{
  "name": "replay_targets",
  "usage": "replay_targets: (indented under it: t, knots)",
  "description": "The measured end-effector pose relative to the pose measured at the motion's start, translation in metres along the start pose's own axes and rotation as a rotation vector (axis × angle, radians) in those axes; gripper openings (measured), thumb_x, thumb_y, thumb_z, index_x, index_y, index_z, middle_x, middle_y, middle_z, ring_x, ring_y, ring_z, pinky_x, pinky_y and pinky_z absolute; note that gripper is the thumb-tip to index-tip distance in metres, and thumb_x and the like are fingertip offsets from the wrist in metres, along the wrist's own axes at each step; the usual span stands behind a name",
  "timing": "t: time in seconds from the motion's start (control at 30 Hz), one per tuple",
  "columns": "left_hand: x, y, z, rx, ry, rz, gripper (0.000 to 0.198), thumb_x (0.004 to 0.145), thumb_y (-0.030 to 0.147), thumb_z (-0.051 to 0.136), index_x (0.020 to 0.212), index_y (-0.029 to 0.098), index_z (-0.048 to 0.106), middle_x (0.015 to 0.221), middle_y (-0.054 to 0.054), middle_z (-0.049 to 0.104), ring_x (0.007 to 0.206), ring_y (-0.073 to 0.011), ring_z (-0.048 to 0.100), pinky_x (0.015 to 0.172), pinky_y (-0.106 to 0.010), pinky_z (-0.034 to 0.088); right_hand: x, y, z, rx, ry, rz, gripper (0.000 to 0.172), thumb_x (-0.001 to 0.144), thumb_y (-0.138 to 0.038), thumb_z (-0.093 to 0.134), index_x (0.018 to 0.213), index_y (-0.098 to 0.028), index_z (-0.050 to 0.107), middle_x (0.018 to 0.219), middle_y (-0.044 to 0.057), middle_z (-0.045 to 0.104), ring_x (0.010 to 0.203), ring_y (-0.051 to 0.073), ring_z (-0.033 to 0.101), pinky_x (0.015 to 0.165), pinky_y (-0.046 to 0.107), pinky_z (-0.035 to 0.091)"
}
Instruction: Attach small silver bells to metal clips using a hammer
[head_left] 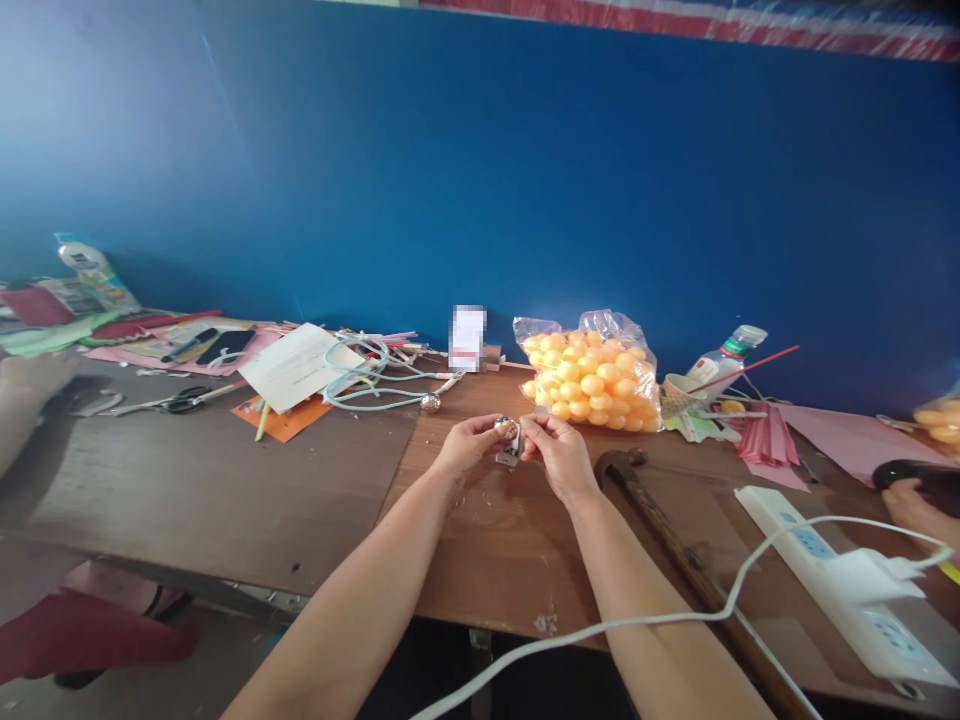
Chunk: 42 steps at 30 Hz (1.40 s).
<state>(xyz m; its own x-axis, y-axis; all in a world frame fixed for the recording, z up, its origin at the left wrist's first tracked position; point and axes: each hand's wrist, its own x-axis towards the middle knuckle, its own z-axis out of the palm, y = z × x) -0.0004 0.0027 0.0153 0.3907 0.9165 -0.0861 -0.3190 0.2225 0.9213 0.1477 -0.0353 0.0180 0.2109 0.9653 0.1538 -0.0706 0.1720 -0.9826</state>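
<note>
Over the middle of the brown table, my left hand [477, 441] pinches a small shiny silver ball [507, 429] with golden reflections between thumb and fingers. My right hand [556, 452] is close beside it, thumb and fingertips pressed together; what they grip, if anything, is too small to make out. Just below the ball, between the hands, shows a small greyish-white piece [508, 459]. Another silver ball [430, 402] lies to the left near a loop of pale blue cord [360, 403]. Behind my hands stands a clear bag of yellow-orange balls [592, 375].
Scissors [180, 401], white paper [296, 368] and an orange sheet [283, 422] lie left. A wooden cane [660, 530], power strip [840, 585] and trailing white cable [675, 618] are right. A bottle [727, 362] leans beside a paper cup [679, 394]. Other people's hands show at both sides.
</note>
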Motion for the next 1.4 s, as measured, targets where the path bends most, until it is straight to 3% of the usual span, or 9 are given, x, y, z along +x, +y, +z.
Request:
replay_targets:
  t: [0.3,0.5,0.87,1.4]
  knots:
    - [-0.001,0.0,0.0,-0.008,-0.034,0.014,0.051,0.062,0.035,0.081,0.105,0.011,0.069,0.103,-0.013,0.07,0.091,-0.0221,0.066,0.092,-0.038,0.048,-0.001,-0.007,-0.001,0.056,-0.048,0.113,0.027,0.067,-0.04,0.075,0.081,-0.018,0.068,0.079,0.004,0.068,0.059,0.011,0.058,0.047,0.021,0.047]
    - [-0.001,0.001,0.0,0.052,-0.05,0.016,0.055,0.061,0.037,0.081,0.108,0.01,0.068,0.105,-0.015,0.069,0.092,-0.0238,0.066,0.092,-0.039,0.048,-0.002,-0.009,-0.003,0.075,-0.094,0.199,0.025,0.066,-0.036,0.076,0.08,-0.017,0.068,0.075,0.003,0.067,0.049,0.006,0.049,0.037,0.016,0.032]
    - [0.002,-0.003,-0.001,0.174,-0.018,0.052,0.054,0.061,0.033,0.082,0.108,0.011,0.068,0.101,-0.014,0.071,0.087,-0.0248,0.067,0.085,-0.041,0.051,0.0,-0.005,-0.007,0.079,-0.088,0.258,0.026,0.065,-0.036,0.077,0.081,-0.018,0.067,0.074,0.001,0.068,0.043,0.002,0.037,0.035,0.016,0.016]
    - [0.007,-0.009,-0.003,0.223,-0.06,0.087,0.057,0.066,0.038,0.078,0.113,0.009,0.065,0.105,-0.017,0.069,0.088,-0.0233,0.067,0.083,-0.037,0.052,0.002,-0.007,-0.008,0.075,-0.077,0.254,0.031,0.061,-0.037,0.079,0.08,-0.016,0.065,0.072,0.001,0.066,0.042,0.002,0.033,0.037,0.017,0.013]
